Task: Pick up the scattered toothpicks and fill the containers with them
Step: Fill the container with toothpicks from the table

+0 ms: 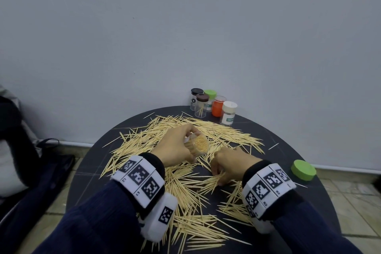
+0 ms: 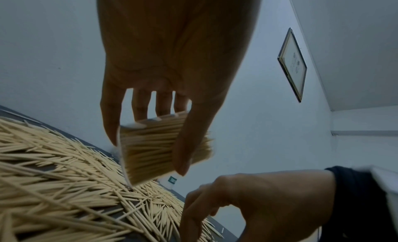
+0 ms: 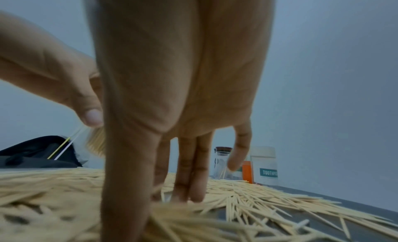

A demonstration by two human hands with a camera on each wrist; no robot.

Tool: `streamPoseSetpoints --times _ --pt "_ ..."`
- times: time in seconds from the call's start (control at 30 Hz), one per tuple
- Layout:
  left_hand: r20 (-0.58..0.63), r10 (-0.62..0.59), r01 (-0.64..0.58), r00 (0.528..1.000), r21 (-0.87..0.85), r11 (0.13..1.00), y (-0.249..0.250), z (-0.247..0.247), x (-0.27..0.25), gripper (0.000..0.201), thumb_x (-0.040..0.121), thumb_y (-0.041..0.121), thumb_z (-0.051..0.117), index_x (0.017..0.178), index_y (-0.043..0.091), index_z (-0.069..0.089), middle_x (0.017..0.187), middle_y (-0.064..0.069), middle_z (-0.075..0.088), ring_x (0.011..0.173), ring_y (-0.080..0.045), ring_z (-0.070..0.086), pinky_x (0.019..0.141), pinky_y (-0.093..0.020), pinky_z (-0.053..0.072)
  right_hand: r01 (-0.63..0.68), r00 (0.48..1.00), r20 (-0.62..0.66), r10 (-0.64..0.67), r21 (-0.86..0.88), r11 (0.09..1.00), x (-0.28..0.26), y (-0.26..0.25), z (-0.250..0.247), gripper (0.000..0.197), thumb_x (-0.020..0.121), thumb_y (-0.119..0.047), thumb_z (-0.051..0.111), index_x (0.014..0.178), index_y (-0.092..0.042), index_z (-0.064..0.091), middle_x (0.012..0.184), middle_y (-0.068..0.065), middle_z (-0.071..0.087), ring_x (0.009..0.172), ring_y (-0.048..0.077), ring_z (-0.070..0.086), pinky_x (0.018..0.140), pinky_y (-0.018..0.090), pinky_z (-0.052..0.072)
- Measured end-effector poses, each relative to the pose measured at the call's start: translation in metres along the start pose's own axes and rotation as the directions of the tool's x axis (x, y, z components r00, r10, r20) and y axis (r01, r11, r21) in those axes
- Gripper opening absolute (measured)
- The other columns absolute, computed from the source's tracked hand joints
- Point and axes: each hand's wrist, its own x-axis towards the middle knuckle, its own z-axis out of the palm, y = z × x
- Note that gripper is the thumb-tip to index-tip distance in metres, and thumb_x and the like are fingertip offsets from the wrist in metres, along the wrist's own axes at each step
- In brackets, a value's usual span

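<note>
Pale wooden toothpicks [image 1: 185,192] lie scattered in heaps over the round dark table [image 1: 272,163]. My left hand [image 1: 192,145] grips a clear container [image 1: 201,145] packed with toothpicks, tilted above the pile with its open mouth facing me; in the left wrist view the container [image 2: 155,148] sits between thumb and fingers. Just right of it, my right hand [image 1: 219,176] reaches down into the pile and pinches a small bunch of toothpicks [image 1: 214,181] against the table. In the right wrist view the right hand [image 3: 159,199] has thumb and fingers planted in the heap.
Several capped containers stand at the table's far edge by the wall: black-lidded [image 1: 196,99], brown-lidded [image 1: 202,106], green-lidded [image 1: 210,97], orange [image 1: 218,107] and white [image 1: 228,113]. A loose green lid [image 1: 303,170] lies at the right edge. A dark bag [image 1: 31,171] sits on the left.
</note>
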Motion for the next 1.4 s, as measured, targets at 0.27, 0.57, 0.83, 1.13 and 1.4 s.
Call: streamPoseSetpoints --times 0.27,0.57,0.83,1.13,1.4 --pt "0.006 -0.007 0.007 1.000 -0.016 1.000 0.000 0.000 0.000 0.063 0.066 -0.004 0.078 0.117 0.022 0.053 0.107 0.008 0.050 0.095 -0.011 0.052 0.056 -0.013 0.045 0.063 0.995 -0.084 -0.055 0.105 0.993 0.001 0.002 0.000 0.032 0.087 -0.013 0.064 0.118 -0.010 0.060 0.119 0.006 0.061 0.111 0.021 0.057 0.096 0.032 0.046" --pt "-0.009 0.002 -0.002 1.000 -0.015 1.000 -0.001 -0.001 0.001 0.061 0.067 -0.005 0.078 0.116 0.021 0.053 0.105 0.009 0.050 0.082 -0.006 0.052 0.050 -0.008 0.046 0.030 0.974 -0.225 0.012 0.186 0.982 0.002 0.003 -0.004 0.017 0.089 -0.015 0.060 0.104 -0.008 0.063 0.091 0.003 0.058 0.085 0.018 0.053 0.072 0.026 0.041" --pt "-0.053 -0.036 0.035 0.998 -0.009 0.999 -0.001 -0.001 0.000 0.062 0.068 0.012 0.081 0.120 0.020 0.048 0.107 0.006 0.049 0.093 -0.013 0.052 0.055 -0.015 0.048 0.007 0.958 -0.264 0.109 0.404 0.915 0.000 0.011 -0.003 0.011 0.093 -0.016 0.054 0.095 -0.008 0.062 0.095 0.004 0.069 0.082 0.011 0.059 0.077 0.021 0.044" --pt "-0.022 -0.035 0.036 0.999 0.042 0.998 -0.006 0.004 0.003 0.058 0.068 0.042 0.078 0.111 0.015 0.049 0.104 -0.001 0.059 0.090 -0.015 0.061 0.077 -0.031 0.056 0.117 0.886 -0.405 0.225 0.666 0.736 -0.005 0.011 -0.005 0.021 0.099 -0.018 0.041 0.078 -0.019 0.042 0.075 -0.009 0.062 0.060 -0.006 0.056 0.051 0.005 0.037" --pt "0.169 -0.089 0.094 0.982 -0.020 0.995 -0.002 0.010 -0.001 0.048 0.087 0.032 0.064 0.115 0.016 0.028 0.100 0.005 0.054 0.079 -0.005 0.057 0.059 -0.010 0.050 0.371 0.604 -0.623 0.498 0.772 0.516 -0.007 0.011 -0.020 0.015 0.100 -0.017 0.038 0.100 -0.010 0.051 0.074 -0.004 0.065 0.078 0.016 0.068 0.080 0.032 0.052"
